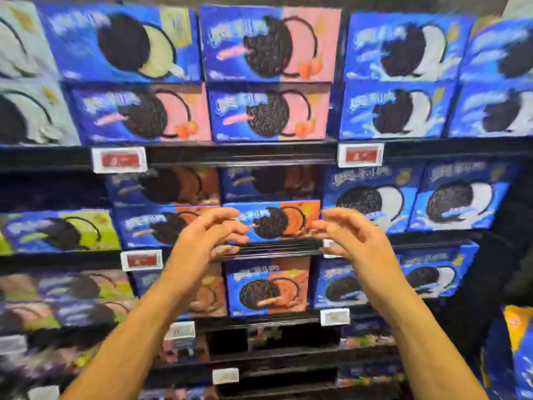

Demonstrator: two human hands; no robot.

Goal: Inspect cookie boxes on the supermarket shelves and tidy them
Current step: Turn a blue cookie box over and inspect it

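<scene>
left forearm comes up from bottom left, left hand (202, 241) raised in front of the middle shelf, fingers loosely curled and spread, tips at the left edge of the blue-and-orange cookie box (277, 222). motion blur makes it hard to tell, but the fingertips look like they touch the box rather than grip it. that box sits front row on the middle shelf (271, 251), upright, face out, between a similar orange box (161, 226) on its left and a blue-and-white box (369, 200) on its right. right hand (346, 232) mirrors the left: forearm rising from bottom right, fingers relaxed and half-curled, holding nothing, tips just beside the box's right edge. price tag (141, 259) left of the hands on the shelf rail.
</scene>
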